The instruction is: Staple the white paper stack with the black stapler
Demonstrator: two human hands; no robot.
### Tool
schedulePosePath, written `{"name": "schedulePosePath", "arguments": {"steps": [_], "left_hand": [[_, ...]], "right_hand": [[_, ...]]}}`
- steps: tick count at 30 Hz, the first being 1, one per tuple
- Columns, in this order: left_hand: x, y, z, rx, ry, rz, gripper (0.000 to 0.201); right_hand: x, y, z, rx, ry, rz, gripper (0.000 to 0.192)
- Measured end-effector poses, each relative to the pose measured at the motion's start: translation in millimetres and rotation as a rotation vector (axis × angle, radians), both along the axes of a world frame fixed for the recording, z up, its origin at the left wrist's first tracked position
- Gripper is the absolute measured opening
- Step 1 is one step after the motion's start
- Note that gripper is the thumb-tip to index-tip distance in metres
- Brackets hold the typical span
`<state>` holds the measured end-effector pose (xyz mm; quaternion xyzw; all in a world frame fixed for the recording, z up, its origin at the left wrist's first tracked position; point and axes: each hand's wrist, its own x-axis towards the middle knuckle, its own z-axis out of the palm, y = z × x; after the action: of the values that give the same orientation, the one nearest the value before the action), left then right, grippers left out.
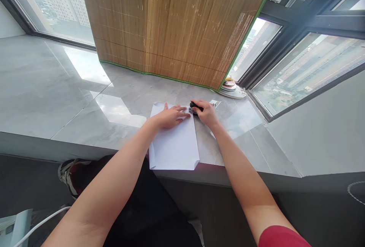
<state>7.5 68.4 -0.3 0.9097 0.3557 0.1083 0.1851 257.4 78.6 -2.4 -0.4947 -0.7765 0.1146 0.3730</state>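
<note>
Hands on white paper

The left hand lies flat, fingers spread, on smooth paper. The right hand curls tight around a black stapler at the paper's top corner.

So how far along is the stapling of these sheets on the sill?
Done: the sheets lie squared in a stack on the sill, the near edge hanging over it. In hand: the left hand lies flat on the stack's top, and the right hand grips a black stapler at the top right corner. Left: whether a staple is in yet cannot be told; the hands hide the corner.
</note>
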Motion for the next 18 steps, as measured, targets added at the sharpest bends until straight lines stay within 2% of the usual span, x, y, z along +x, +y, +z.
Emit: {"name": "schedulePosePath", "arguments": {"steps": [18], "left_hand": [[2.0,0.5,0.3,-0.009,0.03,0.002,0.05]], "right_hand": [[1.1,5.2,-5.2,0.0,-0.07,-0.006,0.037]]}}
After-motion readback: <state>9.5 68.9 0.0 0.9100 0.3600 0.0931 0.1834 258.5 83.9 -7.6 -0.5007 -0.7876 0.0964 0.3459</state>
